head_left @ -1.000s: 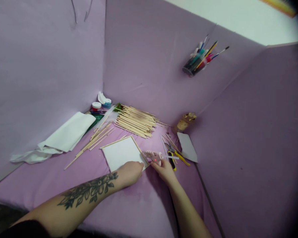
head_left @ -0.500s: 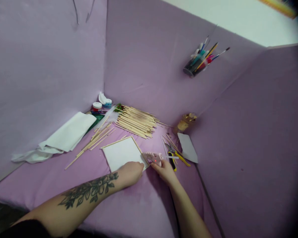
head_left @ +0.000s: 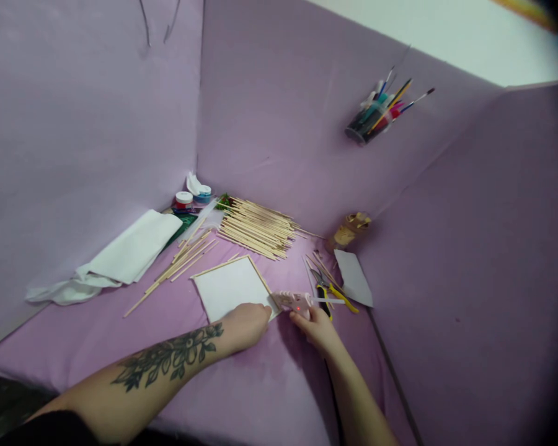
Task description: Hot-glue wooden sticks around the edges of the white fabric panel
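A square white board (head_left: pixel 230 291) with thin wooden sticks along its far and right edges lies before me. My left hand (head_left: pixel 248 323) is closed at its near right corner, covering part of the near edge; its fingertips are partly hidden. My right hand (head_left: pixel 318 329) is wrapped round a pale pink glue gun (head_left: pixel 299 303) with a small red light. The gun's nozzle points left, close to the board's right edge. A whitish glue stick (head_left: pixel 330 301) juts from its back, and a dark cord runs down beside my right forearm.
Wooden sticks (head_left: pixel 258 229) lie piled at the back, with loose sticks (head_left: pixel 172 266) to the left. Yellow-handled pruning shears (head_left: pixel 344 299) and a white sheet (head_left: pixel 354 277) are at right. A folded white cloth (head_left: pixel 134 244), paint jars (head_left: pixel 183 199) and a brown jar (head_left: pixel 351 229) line the walls.
My right hand has drawn the glue gun a little to the right, away from the board's corner. The left hand stays at the corner.
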A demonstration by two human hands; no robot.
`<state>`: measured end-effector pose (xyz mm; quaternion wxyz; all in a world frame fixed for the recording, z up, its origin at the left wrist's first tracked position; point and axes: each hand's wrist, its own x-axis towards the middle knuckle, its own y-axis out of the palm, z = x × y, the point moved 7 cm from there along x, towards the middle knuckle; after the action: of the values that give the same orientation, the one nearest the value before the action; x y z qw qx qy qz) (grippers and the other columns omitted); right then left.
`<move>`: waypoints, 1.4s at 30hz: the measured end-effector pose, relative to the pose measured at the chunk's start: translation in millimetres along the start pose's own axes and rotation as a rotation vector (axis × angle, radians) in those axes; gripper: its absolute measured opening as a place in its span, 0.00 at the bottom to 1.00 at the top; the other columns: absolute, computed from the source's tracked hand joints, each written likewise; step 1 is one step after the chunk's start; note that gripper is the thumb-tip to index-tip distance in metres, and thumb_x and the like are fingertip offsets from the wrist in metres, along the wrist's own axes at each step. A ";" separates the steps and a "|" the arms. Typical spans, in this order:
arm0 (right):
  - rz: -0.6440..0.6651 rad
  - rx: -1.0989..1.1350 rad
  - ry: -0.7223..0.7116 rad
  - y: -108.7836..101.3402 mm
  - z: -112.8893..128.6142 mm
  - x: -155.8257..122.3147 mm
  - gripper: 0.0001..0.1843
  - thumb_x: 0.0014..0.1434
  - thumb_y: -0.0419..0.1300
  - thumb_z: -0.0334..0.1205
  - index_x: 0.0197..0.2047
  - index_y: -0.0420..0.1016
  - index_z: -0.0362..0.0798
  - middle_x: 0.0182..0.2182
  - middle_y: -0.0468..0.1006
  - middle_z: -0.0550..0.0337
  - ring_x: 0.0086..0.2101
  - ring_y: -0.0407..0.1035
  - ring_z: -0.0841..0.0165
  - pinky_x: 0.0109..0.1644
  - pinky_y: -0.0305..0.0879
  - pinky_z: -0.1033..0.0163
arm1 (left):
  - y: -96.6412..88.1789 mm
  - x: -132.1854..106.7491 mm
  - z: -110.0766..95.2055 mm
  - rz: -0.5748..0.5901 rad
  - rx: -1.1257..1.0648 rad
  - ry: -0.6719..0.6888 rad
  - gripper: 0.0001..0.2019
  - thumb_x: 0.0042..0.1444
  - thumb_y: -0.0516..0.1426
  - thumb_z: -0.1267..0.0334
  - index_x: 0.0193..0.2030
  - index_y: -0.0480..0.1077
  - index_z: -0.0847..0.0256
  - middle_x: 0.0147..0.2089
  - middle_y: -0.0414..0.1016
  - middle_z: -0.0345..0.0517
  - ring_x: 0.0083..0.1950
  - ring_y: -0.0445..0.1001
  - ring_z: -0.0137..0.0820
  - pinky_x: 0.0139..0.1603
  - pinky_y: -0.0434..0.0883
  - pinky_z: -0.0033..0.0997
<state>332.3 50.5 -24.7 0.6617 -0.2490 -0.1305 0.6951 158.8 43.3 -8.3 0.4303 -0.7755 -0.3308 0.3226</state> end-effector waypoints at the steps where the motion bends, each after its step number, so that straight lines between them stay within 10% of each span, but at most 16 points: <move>1: -0.011 0.013 0.018 -0.6 -1.3 0.2 0.17 0.48 0.62 0.51 0.29 0.74 0.43 0.17 0.66 0.63 0.20 0.58 0.71 0.22 0.53 0.67 | -0.9 -0.9 0.2 -0.001 -0.009 -0.006 0.12 0.58 0.49 0.61 0.45 0.69 0.59 0.46 0.76 0.51 0.46 0.74 0.40 0.47 0.67 0.37; 42: -0.071 0.098 -0.076 12.7 20.4 25.9 0.17 0.49 0.60 0.46 0.36 0.79 0.42 0.27 0.79 0.58 0.27 0.69 0.65 0.31 0.61 0.65 | -4.9 2.6 -3.0 0.040 0.118 0.016 0.14 0.59 0.46 0.61 0.45 0.68 0.61 0.44 0.77 0.54 0.43 0.75 0.40 0.43 0.69 0.38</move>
<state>310.8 77.9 -18.5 0.6918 -0.1849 -0.1300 0.6858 161.4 46.0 -3.2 0.4713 -0.7577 -0.2925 0.3439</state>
